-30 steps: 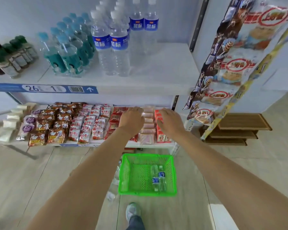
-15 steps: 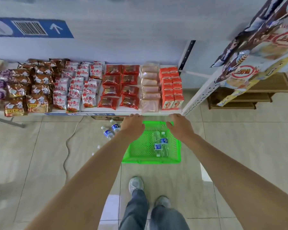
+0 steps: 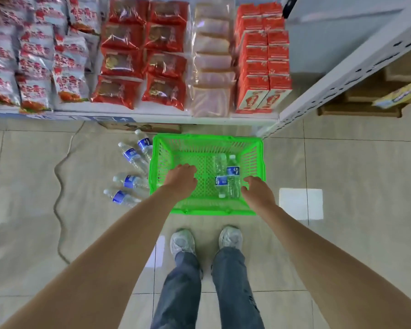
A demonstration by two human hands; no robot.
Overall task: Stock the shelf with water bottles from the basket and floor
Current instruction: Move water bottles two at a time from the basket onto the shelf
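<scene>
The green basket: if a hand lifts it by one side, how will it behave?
The green basket is open plastic mesh, so probably light and slightly flexible. The two bottles lie loose on their sides inside, so they would likely roll toward the lower side.

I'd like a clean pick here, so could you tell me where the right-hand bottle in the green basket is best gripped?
Probably around its labelled middle, from straight above. The right-hand bottle lies flat in the green basket, cap away from the person, tight against its neighbour, with its outer side free. The right hand hovers beside it.
</scene>
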